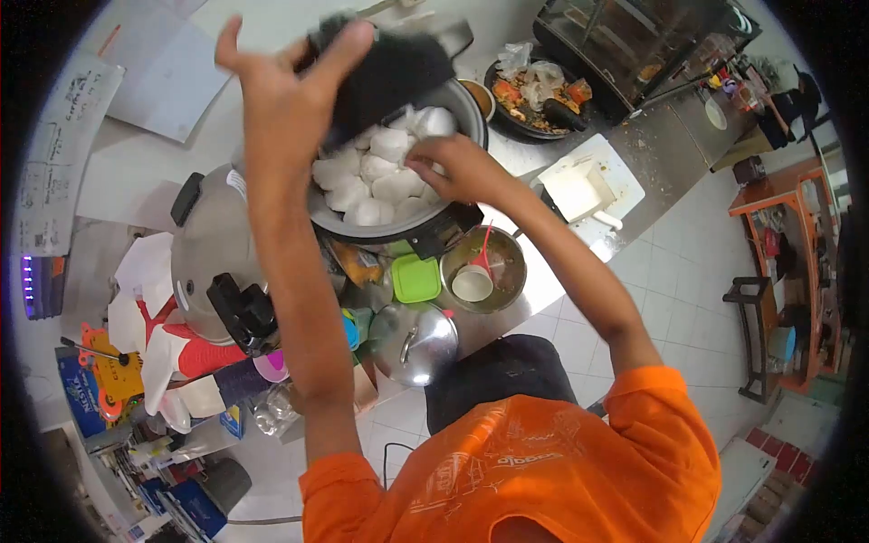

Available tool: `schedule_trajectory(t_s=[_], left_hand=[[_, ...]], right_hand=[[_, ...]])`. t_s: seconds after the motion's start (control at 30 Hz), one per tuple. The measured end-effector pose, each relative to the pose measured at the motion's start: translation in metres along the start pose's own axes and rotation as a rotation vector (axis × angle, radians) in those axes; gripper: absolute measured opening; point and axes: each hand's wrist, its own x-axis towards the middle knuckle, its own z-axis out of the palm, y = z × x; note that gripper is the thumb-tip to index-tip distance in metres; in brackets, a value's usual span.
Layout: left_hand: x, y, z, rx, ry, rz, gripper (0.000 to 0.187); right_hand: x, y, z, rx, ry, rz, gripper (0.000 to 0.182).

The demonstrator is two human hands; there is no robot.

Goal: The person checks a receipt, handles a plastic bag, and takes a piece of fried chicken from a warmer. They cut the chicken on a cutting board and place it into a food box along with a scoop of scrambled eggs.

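Note:
A large round cooker pot [471, 109] is full of rounded white bundles [371, 195], which look wrapped; their contents are hidden. My left hand [290, 100] is raised at the pot's left rim, its thumb and fingers around the edge of a dark bag [385, 81]. The bag is smeared by motion and hangs over the far part of the pot. My right hand [457, 169] reaches in from the right, its fingers bent and closed on one of the white bundles at the right of the heap. The fingertips are partly hidden there.
A silver cooker [217, 258] stands at left. Near the pot's front are a green container [416, 278], a metal bowl [511, 303] with a cup and red spoon, and a metal lid [412, 348]. A black pan [579, 122] and white tray [625, 176] lie at right.

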Motion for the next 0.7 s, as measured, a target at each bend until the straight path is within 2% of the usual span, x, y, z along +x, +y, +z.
schedule_trajectory(t_s=[0.07,0.13,0.17,0.2,0.23,0.27,0.4,0.47,0.5,0.53,0.63,0.67,0.7], left_hand=[[0.041,0.005,-0.010,0.013,-0.136,-0.091,0.087],[0.049,0.027,-0.003,-0.067,-0.113,-0.068,0.090],[0.051,0.031,0.000,-0.149,-0.091,-0.047,0.095],[0.058,0.024,-0.006,-0.155,-0.097,-0.043,0.095],[0.068,0.015,-0.016,-0.033,-0.130,-0.034,0.079],[0.076,0.007,-0.021,0.083,-0.165,-0.024,0.070],[0.067,0.007,-0.013,0.071,-0.159,-0.055,0.066],[0.066,-0.001,-0.015,0.081,-0.014,-0.015,0.060],[0.065,-0.001,-0.015,0.077,-0.022,-0.014,0.060],[0.061,0.000,-0.015,0.062,-0.019,-0.022,0.057],[0.027,0.005,-0.006,0.018,-0.021,-0.088,0.058],[0.010,0.005,-0.003,-0.009,-0.025,-0.146,0.061],[-0.016,0.008,0.008,0.048,0.004,-0.132,0.068]], right_hand=[[0.052,0.026,0.021,-0.307,-0.382,0.114,0.020],[0.084,0.058,0.046,-0.639,-0.743,0.235,0.027],[0.086,0.080,0.060,-0.641,-0.741,0.240,0.027],[0.085,0.106,0.076,-0.871,-0.915,0.054,0.030],[0.080,0.126,0.088,-1.095,-1.085,-0.136,0.033],[0.077,0.139,0.100,-1.101,-1.086,-0.115,0.033],[0.078,0.168,0.141,-1.280,-0.984,-0.030,0.040],[0.083,0.172,0.130,-1.128,-0.919,-0.324,0.042],[0.077,0.111,0.076,-1.102,-0.941,-0.262,0.047],[0.072,0.080,0.045,-1.097,-0.941,-0.251,0.047],[0.051,0.030,-0.024,-0.217,-0.554,-0.104,0.056],[0.024,0.019,-0.042,-0.026,-0.281,-0.220,0.059],[-0.008,0.002,-0.065,0.079,-0.098,-0.208,0.062]])
